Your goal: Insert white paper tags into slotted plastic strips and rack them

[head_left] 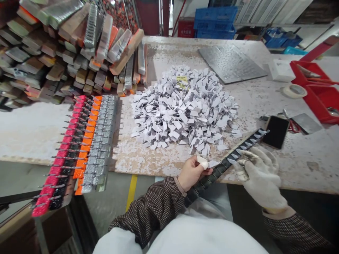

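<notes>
A long black strip with a row of notches (217, 170) slants from my lap up over the table's front edge. Several small white pieces stick out along its far half. My bare left hand (192, 173), its thumb wrapped in white, pinches a small white flat piece (213, 163) against the strip. In a soiled white glove, my right hand (261, 174) curls its fingers at the strip beside the inserted pieces; whatever lies between its fingertips is hidden. Beyond both hands rises a big heap of similar white pieces (182, 109) with a yellow label (182, 82) on it.
On the left lie pink, orange and grey strips with pins (88, 141), below a stack of wrapped bars (63, 60). To the right are a phone (275, 132), scissors (293, 125), tape (293, 90) and red bins (321, 100). A metal sheet (231, 63) lies behind.
</notes>
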Available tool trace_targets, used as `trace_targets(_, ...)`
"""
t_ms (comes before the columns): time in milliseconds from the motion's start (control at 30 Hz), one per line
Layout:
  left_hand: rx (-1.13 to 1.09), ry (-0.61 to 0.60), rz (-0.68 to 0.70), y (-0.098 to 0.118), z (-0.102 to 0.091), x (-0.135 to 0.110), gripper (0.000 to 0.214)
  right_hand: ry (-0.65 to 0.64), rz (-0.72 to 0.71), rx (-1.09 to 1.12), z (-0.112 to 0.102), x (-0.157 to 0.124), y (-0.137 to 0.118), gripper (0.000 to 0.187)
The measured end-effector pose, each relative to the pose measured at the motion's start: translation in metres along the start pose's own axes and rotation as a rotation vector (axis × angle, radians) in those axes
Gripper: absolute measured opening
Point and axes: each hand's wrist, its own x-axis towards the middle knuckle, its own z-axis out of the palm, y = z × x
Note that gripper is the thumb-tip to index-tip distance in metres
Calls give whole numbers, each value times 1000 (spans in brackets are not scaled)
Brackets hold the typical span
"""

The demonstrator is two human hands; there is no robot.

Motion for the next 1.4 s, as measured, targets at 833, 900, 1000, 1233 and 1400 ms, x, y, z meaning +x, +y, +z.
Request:
trace_targets(833, 580, -120, 323, -4, -3, -6, 10, -240, -161, -36, -2, 21, 14, 36)
trace_targets(900, 595, -121, 339, -3, -3, -7, 10, -252, -170, -44, -1, 21, 17, 37)
trace_targets(1000, 608, -125, 359, -1, -3, -8, 9, -297, -180, -29, 2, 24, 23, 36)
trace_targets(1233, 650, -146, 398, 0, -3, -9, 9, -389, -282, -47, 3, 46, 25, 28)
trace_targets(1400, 651, -149, 405, -3, -4, -8, 8, -424, -325, -113, -11, 48, 16, 29)
